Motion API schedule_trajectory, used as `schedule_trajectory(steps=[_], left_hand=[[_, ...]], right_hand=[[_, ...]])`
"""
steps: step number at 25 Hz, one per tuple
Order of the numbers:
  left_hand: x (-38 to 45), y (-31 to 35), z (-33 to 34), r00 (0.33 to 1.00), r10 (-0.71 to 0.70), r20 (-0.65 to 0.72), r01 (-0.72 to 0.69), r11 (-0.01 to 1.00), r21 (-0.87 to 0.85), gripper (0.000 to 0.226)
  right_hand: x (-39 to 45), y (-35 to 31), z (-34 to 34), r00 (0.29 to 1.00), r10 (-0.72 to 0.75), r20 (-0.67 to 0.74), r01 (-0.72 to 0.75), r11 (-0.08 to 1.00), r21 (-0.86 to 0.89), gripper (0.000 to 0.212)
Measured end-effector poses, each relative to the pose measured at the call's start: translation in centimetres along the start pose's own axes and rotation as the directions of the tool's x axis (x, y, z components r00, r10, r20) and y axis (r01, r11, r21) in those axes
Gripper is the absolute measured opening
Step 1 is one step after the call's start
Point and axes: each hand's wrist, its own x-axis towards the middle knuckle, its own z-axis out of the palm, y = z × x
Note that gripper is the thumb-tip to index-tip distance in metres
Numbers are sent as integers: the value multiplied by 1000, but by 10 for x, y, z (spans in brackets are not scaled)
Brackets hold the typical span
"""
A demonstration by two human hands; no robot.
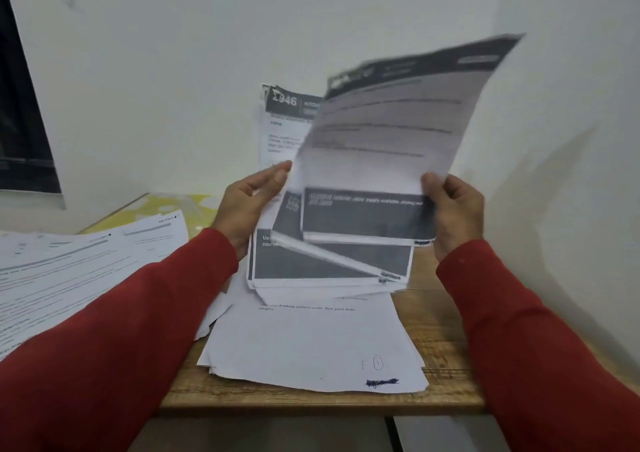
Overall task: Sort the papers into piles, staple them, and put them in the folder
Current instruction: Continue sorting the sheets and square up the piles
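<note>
A pale white wall [311, 18] fills the upper half of the view, with a dark window edge [20, 105] at the far left. Below it stands a brown wood-grain tabletop [440, 330]. On its left part lies a broad spread of white printed papers [69, 271], overlapping a yellow-and-white patterned sheet or folder [166, 205] at the back; which of the two it is cannot be told. In the middle of the tabletop rests a loose pile of white sheets [311, 344], the top one bearing a handwritten "F 1" and a scribbled-out mark near its lower right corner.

Above that pile, both red-sleeved arms hold papers up. The left hand [249, 202] grips a sheaf of printed pages with dark grey header and footer blocks [329, 264], its fingers clamped on the sheaf's left edge with the thumb in front. The right hand [453, 209] pinches a single motion-blurred printed sheet [391, 139] by its lower right edge, fingers curled behind it, the sheet tilted in front of the sheaf.
</note>
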Motion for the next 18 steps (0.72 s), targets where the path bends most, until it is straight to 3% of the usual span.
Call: schedule_trajectory(steps=[3, 6, 10, 12, 15, 18], left_hand=[[1, 6, -4, 997, 70, -35, -71, 997, -28, 45], [2, 17, -10, 989, 112, -98, -119, 991, -64, 47], [4, 33, -17, 989, 111, -98, -131, 965, -228, 45], [4, 35, -19, 993, 109, -44, -118, 928, -352, 47], [4, 31, -17, 996, 94, 7, -83, 913, -400, 47], [4, 25, -12, 998, 44, -35, -53, 946, -320, 40]], right_hand=[[15, 2, -19, 974, -6, -227, -6, 999, -54, 34], [24, 8, -39, 882, -17, -472, -61, 987, -149, 19], [27, 10, -51, 790, -3, -614, -134, 975, -178, 51], [26, 11, -46, 845, 38, -533, -154, 972, -175, 50], [18, 16, -24, 981, 106, -164, -113, 993, -33, 23], [-2, 15, 7, 967, 158, 200, -192, 967, 166, 17]])
